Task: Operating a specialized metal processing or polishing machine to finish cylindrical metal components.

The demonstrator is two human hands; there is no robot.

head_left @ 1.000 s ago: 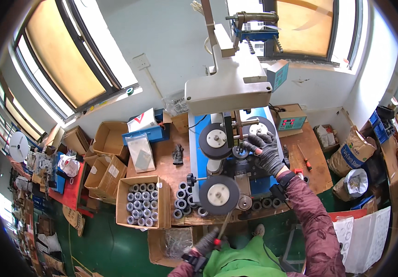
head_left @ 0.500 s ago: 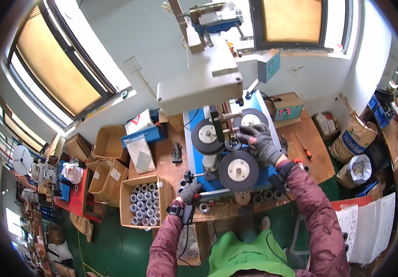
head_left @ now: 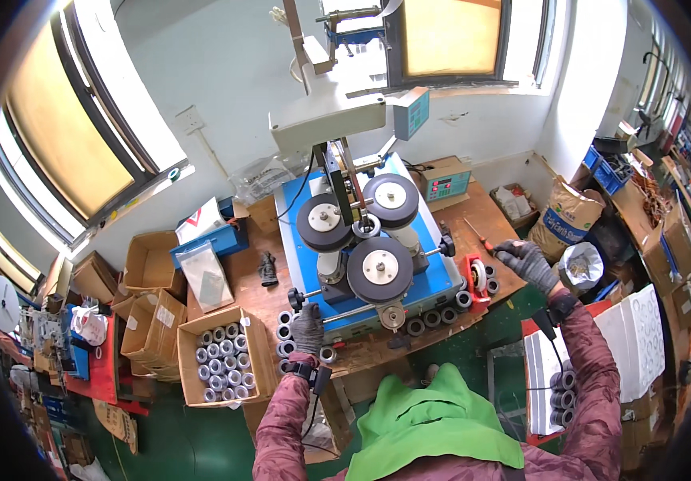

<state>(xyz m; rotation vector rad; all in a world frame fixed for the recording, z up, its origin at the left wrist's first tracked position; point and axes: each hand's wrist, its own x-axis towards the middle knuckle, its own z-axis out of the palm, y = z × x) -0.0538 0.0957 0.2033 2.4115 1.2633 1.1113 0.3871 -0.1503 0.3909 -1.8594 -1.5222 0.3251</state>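
My left hand [head_left: 308, 330], in a grey glove, is at the front left corner of a blue-topped machine [head_left: 433, 282], beside a black knob [head_left: 296, 300]. Its fingers point away from me, and whether they grip anything is hidden. Three dark wheels with pale hubs, among them the front wheel [head_left: 380, 271], surround a metal ring [head_left: 367, 225] on the machine. My gloved right hand [head_left: 524, 263] is out over the table's right side, fingers apart, with nothing visible in it. Nearest to it are a screwdriver [head_left: 485, 242] and a red holder [head_left: 473, 280] with a white wheel.
A cardboard box [head_left: 262, 353] of metal rings stands left of my left hand. Several dark rings [head_left: 432, 318] line the table's front edge. A teal control box [head_left: 447, 186] sits behind, right of the machine. Dark rings [head_left: 563, 397] also lie on a white sheet by my right forearm.
My right hand has left the ring between the wheels and moved right, toward the table's edge. The ring remains among the wheels. The view has shifted to the right.
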